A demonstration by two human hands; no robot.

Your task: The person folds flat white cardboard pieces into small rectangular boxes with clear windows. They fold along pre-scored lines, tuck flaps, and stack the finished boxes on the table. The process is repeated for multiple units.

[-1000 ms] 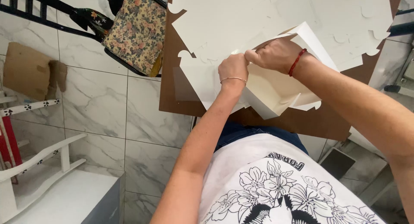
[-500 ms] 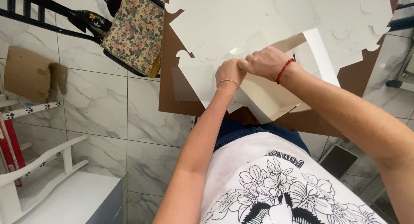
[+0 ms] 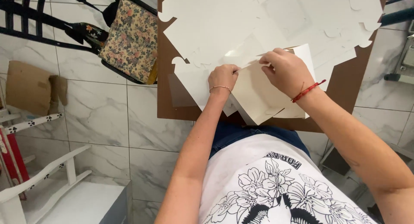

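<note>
Both hands, left hand (image 3: 223, 77) & right hand (image 3: 288, 71), fingers closed pinching a half-folded white card box (image 3: 258, 99) at the brown tabletop (image 3: 345, 88) edge w/ flat blanks (image 3: 224, 25) behind, prob. steadying its flap.

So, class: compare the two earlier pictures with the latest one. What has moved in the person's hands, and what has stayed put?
The half-folded white card box has been pressed flatter; its raised side flap has come down. The right hand has shifted onto the top edge, and the left hand keeps gripping the left edge. The flat card sheets, the brown table and the floral chair cushion are unchanged.
</note>
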